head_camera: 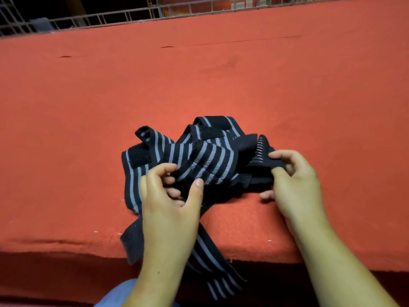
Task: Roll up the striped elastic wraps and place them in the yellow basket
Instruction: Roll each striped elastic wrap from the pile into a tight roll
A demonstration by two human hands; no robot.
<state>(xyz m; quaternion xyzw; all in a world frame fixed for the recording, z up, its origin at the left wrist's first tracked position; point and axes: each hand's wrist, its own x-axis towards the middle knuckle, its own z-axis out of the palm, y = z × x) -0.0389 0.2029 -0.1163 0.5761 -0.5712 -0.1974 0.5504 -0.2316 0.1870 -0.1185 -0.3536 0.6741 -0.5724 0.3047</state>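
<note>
With the fingers [164, 170] and thumb of the left hand [170, 204], gripping a raised fold of the tangled heap of black elastic wraps with pale grey-blue stripes [208, 158]. With the fingers [280, 154] of the right hand [297, 185], pinching a dark, thin-ribbed end at 3 o'clock of that heap. Both closed on cloth.

Underneath everything, a broad table covered in red felt-like cloth [199, 74], spanning the view from 9 to 3 o'clock. Wide bare room on it at 12, 9 and 3 o'clock of the heap. Little room at 6 o'clock, with the near edge just below the hands, ragged along its hem and dropping into shadow. Two short dark slits in the cloth toward 12 o'clock, near the far edge.

Along that far edge, from 10 to 2 o'clock, a low grey wire-grid railing [110, 18], dark behind.

Near the middle, slightly toward 5 o'clock, the heap itself: unrolled, looped over itself, with plain black fastening patches at its 9 and 12 o'clock. One striped tail [210, 260] trailing past the near edge at 6 o'clock, under the left wrist. A plain black end [132, 242] lying over the same edge just beside it, at 7 o'clock.

At the bottom rim, 7 o'clock, a sliver of light blue fabric [115, 293].
</note>
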